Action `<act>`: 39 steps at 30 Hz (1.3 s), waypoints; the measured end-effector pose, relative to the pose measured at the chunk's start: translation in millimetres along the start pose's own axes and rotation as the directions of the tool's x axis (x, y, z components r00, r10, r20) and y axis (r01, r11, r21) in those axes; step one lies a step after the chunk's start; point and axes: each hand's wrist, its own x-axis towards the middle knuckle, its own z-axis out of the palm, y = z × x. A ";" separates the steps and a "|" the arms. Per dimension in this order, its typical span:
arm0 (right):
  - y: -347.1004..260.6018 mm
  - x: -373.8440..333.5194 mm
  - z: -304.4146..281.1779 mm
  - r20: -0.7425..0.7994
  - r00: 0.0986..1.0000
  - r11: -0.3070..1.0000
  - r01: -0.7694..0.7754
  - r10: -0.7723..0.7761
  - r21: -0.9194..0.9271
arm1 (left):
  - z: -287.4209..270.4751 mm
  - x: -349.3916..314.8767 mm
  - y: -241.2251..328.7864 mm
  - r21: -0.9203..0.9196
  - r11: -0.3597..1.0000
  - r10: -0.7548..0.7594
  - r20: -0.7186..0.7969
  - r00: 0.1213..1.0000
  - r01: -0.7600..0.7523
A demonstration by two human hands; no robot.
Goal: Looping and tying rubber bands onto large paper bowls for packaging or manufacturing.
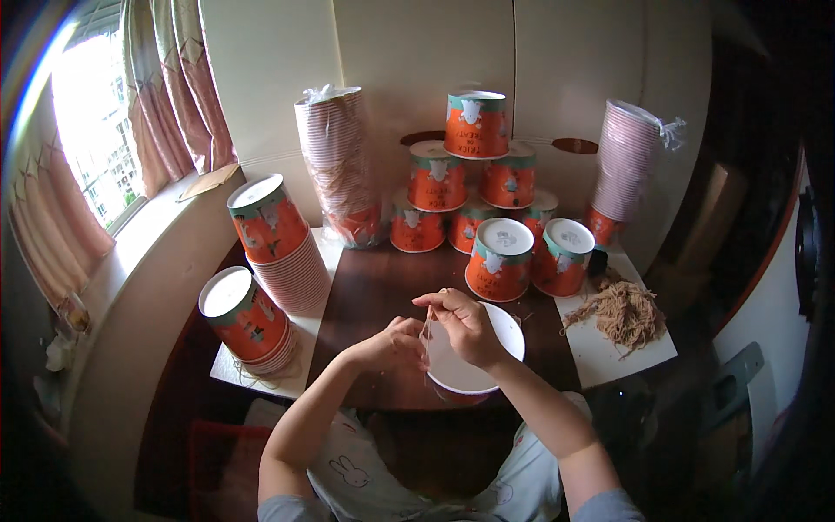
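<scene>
An orange paper bucket with a white inside (483, 370) stands mouth up at the table's near edge. Both of my hands meet over its left part. My left hand (391, 345) is closed, its fingers pinching a thin cord (426, 341) that runs down in front of the white rim. From the right, my right hand (461, 324) pinches the upper part of that cord between thumb and forefinger. The cord's ends and any knot are too small to make out. A heap of tan cords (628, 315) lies on the white board at right.
Upside-down orange buckets form a pyramid (477, 130), with two more buckets (500, 257) in front. Tall nested stacks stand behind left (335, 165) and behind right (626, 161). More nested buckets (274, 235) and a shorter stack (243, 317) are at left. A curtained window (91, 122) is beyond.
</scene>
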 end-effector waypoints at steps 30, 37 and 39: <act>-61.1 79.0 -53.8 0.271 0.962 1.000 -0.019 0.022 -0.011 | -14.1 17.0 56.1 -0.142 0.913 -0.379 -0.645 0.664 0.383; -48.7 39.7 -12.4 0.416 0.888 0.958 -0.265 0.197 0.113 | -39.3 0.2 62.3 -0.948 0.316 -0.517 -0.155 0.842 0.019; -40.6 37.1 -10.1 0.402 0.894 0.955 -0.269 0.200 0.123 | -41.5 -7.4 60.2 -0.953 0.286 -0.502 -0.064 0.863 0.095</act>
